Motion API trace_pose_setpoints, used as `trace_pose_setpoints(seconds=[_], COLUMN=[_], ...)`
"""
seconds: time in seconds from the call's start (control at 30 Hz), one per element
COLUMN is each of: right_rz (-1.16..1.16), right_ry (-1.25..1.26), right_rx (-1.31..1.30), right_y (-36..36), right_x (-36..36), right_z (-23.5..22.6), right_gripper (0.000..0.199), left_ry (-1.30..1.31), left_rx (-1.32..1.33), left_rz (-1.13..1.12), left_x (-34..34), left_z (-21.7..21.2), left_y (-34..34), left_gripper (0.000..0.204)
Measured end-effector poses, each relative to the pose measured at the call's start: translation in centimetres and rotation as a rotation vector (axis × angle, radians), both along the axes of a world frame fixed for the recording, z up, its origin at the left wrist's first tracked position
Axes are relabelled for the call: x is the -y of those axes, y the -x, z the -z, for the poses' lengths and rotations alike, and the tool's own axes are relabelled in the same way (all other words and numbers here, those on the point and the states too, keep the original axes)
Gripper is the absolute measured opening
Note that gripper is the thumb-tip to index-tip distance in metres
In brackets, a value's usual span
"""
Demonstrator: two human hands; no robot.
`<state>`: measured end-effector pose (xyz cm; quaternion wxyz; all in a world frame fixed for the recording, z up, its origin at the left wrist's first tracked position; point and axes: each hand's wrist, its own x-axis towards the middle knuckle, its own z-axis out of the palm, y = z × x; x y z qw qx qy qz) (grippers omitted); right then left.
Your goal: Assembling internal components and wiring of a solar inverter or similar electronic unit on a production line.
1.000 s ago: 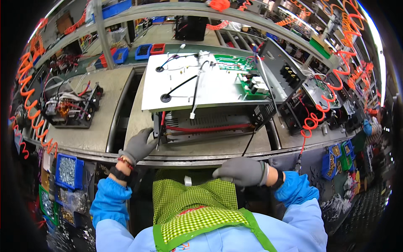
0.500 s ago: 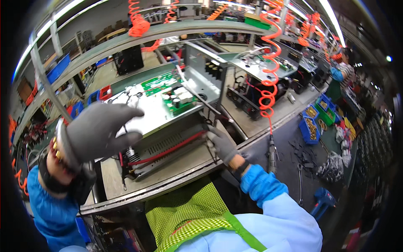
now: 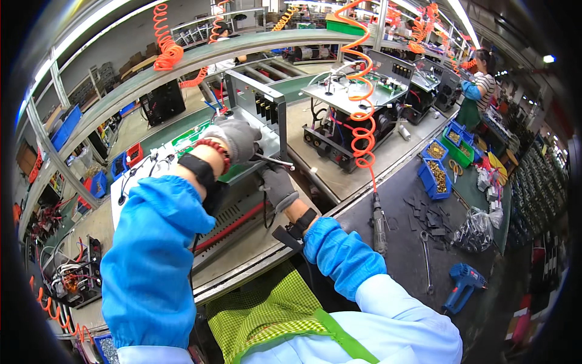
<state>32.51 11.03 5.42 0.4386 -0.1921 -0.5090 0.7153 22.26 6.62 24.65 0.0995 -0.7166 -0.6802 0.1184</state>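
My left hand (image 3: 236,139), in a grey glove, is over the metal tray with the green circuit board (image 3: 189,141). Its fingers are curled by the near end of a white-sleeved cable (image 3: 276,161); what they pinch is hidden. Just below, my right hand (image 3: 280,188), also gloved, is closed at the edge of the metal chassis, its fingertips partly hidden. A thin black wire (image 3: 265,209) hangs beneath it. The thick red cable (image 3: 233,225) runs along the slotted lower panel (image 3: 227,213) up toward this hand. An upright panel (image 3: 257,109) with black parts rises behind.
Another open unit (image 3: 351,124) stands right, beneath an orange coiled hose (image 3: 362,91) carrying a driver (image 3: 379,230). The dark mat bears a wrench (image 3: 426,261), a blue heat gun (image 3: 465,284) and blue parts bins (image 3: 434,176). A person (image 3: 482,91) works at far right.
My left hand has swung right and forward from the tray's left side to beside the cable, its fingers closing. My right hand stays by the chassis edge. The view has shifted right.
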Motion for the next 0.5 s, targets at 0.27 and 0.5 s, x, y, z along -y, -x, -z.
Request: trace_pose_setpoints(seconds=[0.27,0.5], right_rz=[0.468,-0.127], right_ry=[-0.746,-0.587], right_rx=[0.419,0.387], right_y=[-4.5,-3.3], right_x=[5.0,13.8], right_z=[0.9,4.5], right_gripper=[0.050,0.044], left_ry=[-0.579,-0.284], left_rx=[-0.143,0.388], left_rz=[-0.055,-0.197], left_x=[3.6,17.4], left_z=[-9.2,-6.0], left_y=[8.2,14.5], left_gripper=[0.009,0.057])
